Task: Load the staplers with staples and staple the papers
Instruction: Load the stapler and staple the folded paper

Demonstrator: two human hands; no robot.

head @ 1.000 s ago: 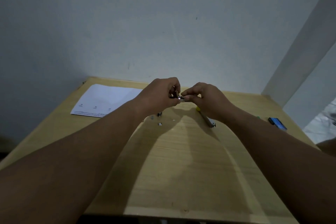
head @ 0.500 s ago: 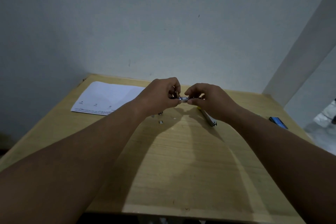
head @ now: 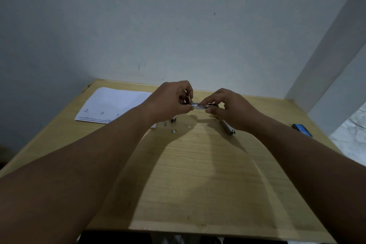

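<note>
Above the far middle of the wooden table (head: 198,174), my left hand (head: 170,101) and my right hand (head: 231,109) pinch the two ends of a shiny strip of staples (head: 199,105). Under my right wrist a long metal stapler part (head: 226,127) with a yellow end lies on the table, partly hidden. White printed papers (head: 112,105) lie flat at the far left. Small loose staple pieces (head: 173,130) are scattered on the wood below my left hand.
A blue object (head: 302,129) lies near the table's right edge. A grey wall stands right behind the table, and a white post rises at the far right. Bare wood stretches between my forearms to the near edge.
My hands have drawn slightly apart, so more of the staple strip shows between them. The view has shifted a little.
</note>
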